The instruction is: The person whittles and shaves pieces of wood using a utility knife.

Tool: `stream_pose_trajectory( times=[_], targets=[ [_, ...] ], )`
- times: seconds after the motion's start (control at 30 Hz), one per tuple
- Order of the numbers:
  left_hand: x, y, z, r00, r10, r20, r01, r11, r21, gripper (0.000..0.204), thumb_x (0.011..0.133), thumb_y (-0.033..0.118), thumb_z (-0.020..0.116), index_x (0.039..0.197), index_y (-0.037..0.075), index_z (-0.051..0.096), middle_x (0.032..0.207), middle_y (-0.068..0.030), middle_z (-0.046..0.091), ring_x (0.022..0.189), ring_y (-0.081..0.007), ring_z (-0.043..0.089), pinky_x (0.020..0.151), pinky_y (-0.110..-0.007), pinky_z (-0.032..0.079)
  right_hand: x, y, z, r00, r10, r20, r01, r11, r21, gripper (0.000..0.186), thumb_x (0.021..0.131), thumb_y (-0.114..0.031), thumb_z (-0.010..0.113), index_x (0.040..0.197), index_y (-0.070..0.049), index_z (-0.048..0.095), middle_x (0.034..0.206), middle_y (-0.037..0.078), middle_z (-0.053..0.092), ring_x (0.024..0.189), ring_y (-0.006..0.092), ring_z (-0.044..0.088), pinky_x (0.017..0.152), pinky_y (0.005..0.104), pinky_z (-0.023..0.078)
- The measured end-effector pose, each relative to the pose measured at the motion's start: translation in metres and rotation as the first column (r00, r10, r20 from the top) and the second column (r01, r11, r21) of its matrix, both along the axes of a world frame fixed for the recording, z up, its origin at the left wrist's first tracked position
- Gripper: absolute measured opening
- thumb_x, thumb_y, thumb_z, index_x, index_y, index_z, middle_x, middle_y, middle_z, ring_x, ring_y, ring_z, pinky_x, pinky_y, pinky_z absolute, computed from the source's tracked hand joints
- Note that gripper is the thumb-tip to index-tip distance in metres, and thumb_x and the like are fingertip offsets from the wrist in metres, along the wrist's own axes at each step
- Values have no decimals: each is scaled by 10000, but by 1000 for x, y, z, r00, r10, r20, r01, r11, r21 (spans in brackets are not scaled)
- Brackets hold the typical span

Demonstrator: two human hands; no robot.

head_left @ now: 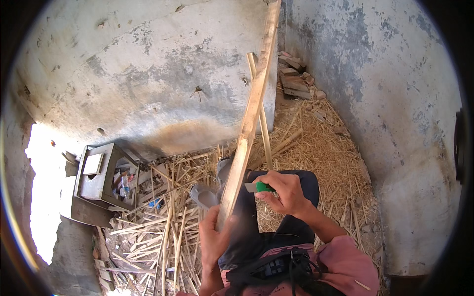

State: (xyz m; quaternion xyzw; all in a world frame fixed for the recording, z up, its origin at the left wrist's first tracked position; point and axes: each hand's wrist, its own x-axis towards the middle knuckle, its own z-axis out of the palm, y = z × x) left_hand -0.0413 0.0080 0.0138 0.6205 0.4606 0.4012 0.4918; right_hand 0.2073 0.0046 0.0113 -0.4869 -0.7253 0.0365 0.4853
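A long split bamboo strip, pale inside with node marks, slants up and away from me in front of the wall. My left hand is wrapped round its near end, above my left thigh. To the right of the strip, my right hand grips a knife with a green handle. Its short, broad blade points left toward the bamboo, and a small gap appears between them. A thinner bamboo stick stands behind the strip, crossing it in view; its lower end is by my right knee.
Cut strips litter the floor at left, and a heap of shavings spreads at right. A small open-framed cabinet holds a bottle and litter. Bricks are piled in the corner. Worn walls enclose the space.
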Motion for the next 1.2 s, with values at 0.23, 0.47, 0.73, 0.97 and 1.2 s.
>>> stream_pose_trajectory(
  times=[0.23, 0.47, 0.73, 0.97, 1.2],
  targets=[
    [1, -7, 12, 989, -70, -130, 73, 997, 22, 277, 987, 151, 753, 1204, -14, 699, 861, -66, 746, 790, -72, 614, 710, -288, 529, -11, -1, 7, 995, 60, 84, -70, 991, 118, 333, 891, -345, 862, 1040, -74, 740, 741, 25, 632, 587, 218, 652, 524, 355, 498],
    [-3, -10, 15, 978, -102, -183, 99, 995, -25, 280, 1024, 226, 726, 1187, 1, 693, 778, -107, 694, 734, -87, 570, 644, -332, 505, -13, -2, 16, 989, 9, 148, -30, 989, 145, 345, 880, -391, 861, 959, -74, 749, 669, 28, 588, 520, 225, 594, 481, 362, 448],
    [-15, -20, 16, 976, -144, -166, 132, 988, -81, 349, 1090, 323, 642, 1031, -21, 623, 777, -41, 556, 780, -112, 465, 683, -333, 426, 21, 11, 30, 967, -246, 68, 232, 958, 168, 295, 873, -329, 875, 998, -90, 756, 760, 25, 709, 603, 208, 688, 527, 332, 512],
    [-22, -24, 1, 984, -95, -152, 85, 994, -67, 355, 1076, 327, 669, 987, -15, 628, 732, 6, 529, 713, -83, 451, 620, -302, 391, 23, 11, 18, 993, -114, 8, 114, 993, 26, 273, 897, -301, 870, 1009, -80, 755, 846, 51, 760, 627, 215, 714, 545, 316, 535],
    [-27, -18, -4, 980, -83, -180, 65, 992, -105, 248, 986, 202, 750, 1016, -30, 669, 725, -83, 615, 711, -100, 492, 619, -322, 465, 14, 9, 14, 1000, 19, 12, -19, 999, 43, 312, 876, -325, 882, 1042, -90, 761, 788, 28, 707, 625, 201, 685, 549, 326, 515]
  ],
)
